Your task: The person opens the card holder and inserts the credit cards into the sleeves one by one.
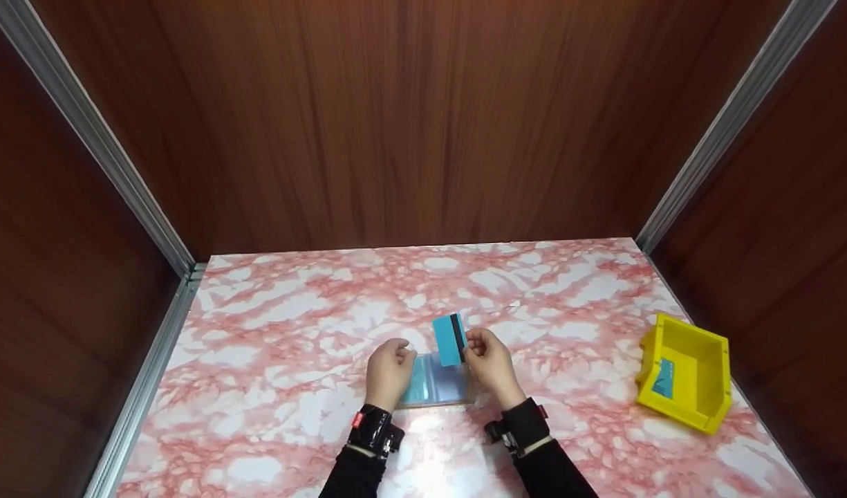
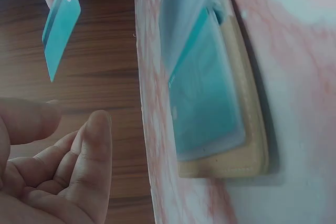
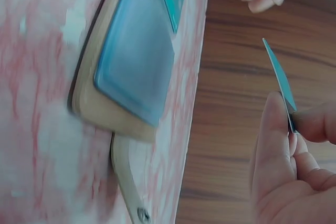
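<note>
A blue card point(image 1: 448, 340) with a dark stripe is pinched by its right edge between the thumb and fingers of my right hand point(image 1: 491, 362). It is raised over a card holder point(image 1: 433, 402) that lies spread on the table. My left hand point(image 1: 388, 372) is beside the holder's left side, its thumb and fingertips apart with nothing between them in the left wrist view. One teal card point(image 2: 202, 95) sits inside a clear sleeve on the left half. The right half's clear sleeve point(image 3: 137, 51) lies over the tan cover point(image 3: 90, 98).
A yellow bin point(image 1: 696, 370) stands at the table's right side with a teal card point(image 1: 663, 379) inside. From the holder's cover sticks out a tan strap point(image 3: 125, 177) with a metal snap. Dark wood panels point(image 1: 409, 124) enclose the marbled pink table point(image 1: 271, 360).
</note>
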Demonstrator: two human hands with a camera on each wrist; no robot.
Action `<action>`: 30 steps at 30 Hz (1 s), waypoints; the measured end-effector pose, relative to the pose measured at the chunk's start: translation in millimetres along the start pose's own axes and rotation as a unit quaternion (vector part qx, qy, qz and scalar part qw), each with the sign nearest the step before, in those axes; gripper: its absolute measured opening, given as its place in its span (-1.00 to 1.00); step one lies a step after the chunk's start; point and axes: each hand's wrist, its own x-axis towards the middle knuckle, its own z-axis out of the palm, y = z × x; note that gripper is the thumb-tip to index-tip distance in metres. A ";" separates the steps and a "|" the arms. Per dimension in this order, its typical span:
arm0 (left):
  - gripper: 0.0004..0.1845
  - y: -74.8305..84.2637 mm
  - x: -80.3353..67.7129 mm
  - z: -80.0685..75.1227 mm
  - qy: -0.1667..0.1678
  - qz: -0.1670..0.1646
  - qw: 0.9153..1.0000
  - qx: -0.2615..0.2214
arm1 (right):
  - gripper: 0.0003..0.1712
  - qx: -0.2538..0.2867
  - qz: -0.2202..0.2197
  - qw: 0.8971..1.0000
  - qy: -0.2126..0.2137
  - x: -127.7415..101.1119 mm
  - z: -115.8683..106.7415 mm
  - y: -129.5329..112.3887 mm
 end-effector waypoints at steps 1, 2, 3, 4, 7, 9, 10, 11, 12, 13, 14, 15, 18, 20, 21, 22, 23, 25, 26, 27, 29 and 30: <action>-0.81 1.4 -0.2 0.5 -0.001 0.000 1.000 -0.008 | -0.75 0.002 -0.005 1.000 -0.006 -0.9 1.0 -0.4; -0.81 2.9 -0.6 0.9 -0.003 0.000 1.000 -0.014 | -0.75 0.012 -0.008 1.000 -0.012 -2.2 2.2 -1.5; -0.80 4.3 -0.8 1.5 -0.004 0.001 1.000 -0.020 | -0.75 0.018 -0.011 1.000 -0.018 -4.3 2.1 -7.4; -0.80 5.6 -1.0 2.2 -0.006 0.002 1.000 -0.028 | -0.75 0.025 -0.013 0.999 -0.024 -6.8 1.6 -14.5; -0.78 9.5 -1.9 4.6 -0.008 0.003 0.999 -0.046 | -0.74 0.050 -0.012 0.998 -0.043 -10.2 3.9 -21.9; -0.77 11.2 -2.1 6.9 -0.009 -0.001 0.998 -0.055 | -0.74 0.053 -0.011 0.997 -0.050 -11.1 5.9 -22.5; -0.76 12.0 -2.3 7.8 -0.009 -0.004 0.998 -0.060 | -0.74 0.058 -0.011 0.997 -0.053 -10.4 8.0 -17.2; -0.75 12.6 -2.6 8.7 -0.008 -0.007 0.998 -0.062 | -0.74 0.059 -0.010 0.997 -0.055 -9.3 10.5 -10.4; -0.74 12.9 -2.6 9.6 -0.007 -0.006 0.998 -0.064 | -0.74 0.057 -0.011 0.997 -0.055 -8.5 12.5 -4.9; -0.73 13.2 -2.7 10.3 -0.008 -0.007 0.998 -0.066 | -0.74 0.057 -0.015 0.997 -0.056 -9.4 13.3 -3.7; -0.72 13.7 -2.9 10.8 -0.009 -0.009 0.998 -0.068 | -0.75 0.054 -0.015 0.997 -0.057 -10.1 13.9 -3.5; -0.71 14.2 -3.1 11.1 -0.009 -0.011 0.998 -0.068 | -0.75 0.052 -0.015 0.997 -0.058 -10.5 14.5 -3.2; -0.69 15.0 -3.7 11.7 -0.010 -0.018 0.998 -0.067 | -0.75 0.057 -0.005 0.996 -0.064 -11.9 16.1 -4.5; -0.69 15.7 -4.3 11.4 -0.010 -0.026 0.997 -0.067 | -0.75 0.055 0.004 0.996 -0.066 -12.2 17.0 -6.0; -0.69 15.5 -4.5 11.5 -0.010 -0.026 0.997 -0.066 | -0.75 0.053 0.006 0.996 -0.068 -12.5 17.4 -6.3; -0.70 15.4 -4.6 11.5 -0.009 -0.025 0.997 -0.067 | -0.76 0.053 0.010 0.996 -0.070 -12.5 17.7 -6.5; -0.70 15.4 -4.8 11.4 -0.008 -0.025 0.997 -0.067 | -0.76 0.052 0.012 0.996 -0.073 -12.5 18.1 -6.3; -0.70 14.7 -5.1 11.6 -0.005 -0.021 0.998 -0.067 | -0.76 0.049 0.006 0.996 -0.077 -12.8 18.1 -5.7; -0.70 14.2 -5.0 11.8 -0.004 -0.019 0.998 -0.066 | -0.76 0.050 0.003 0.996 -0.078 -12.9 18.2 -5.5; -0.70 14.0 -5.3 11.7 -0.004 -0.018 0.998 -0.066 | -0.76 0.049 0.000 0.996 -0.079 -12.8 18.2 -5.4; -0.71 13.9 -5.8 11.3 -0.002 -0.018 0.998 -0.067 | -0.76 0.046 -0.002 0.996 -0.079 -12.4 18.2 -5.2; -0.71 13.8 -6.0 11.2 -0.001 -0.018 0.998 -0.068 | -0.76 0.045 -0.004 0.996 -0.079 -12.3 18.1 -5.3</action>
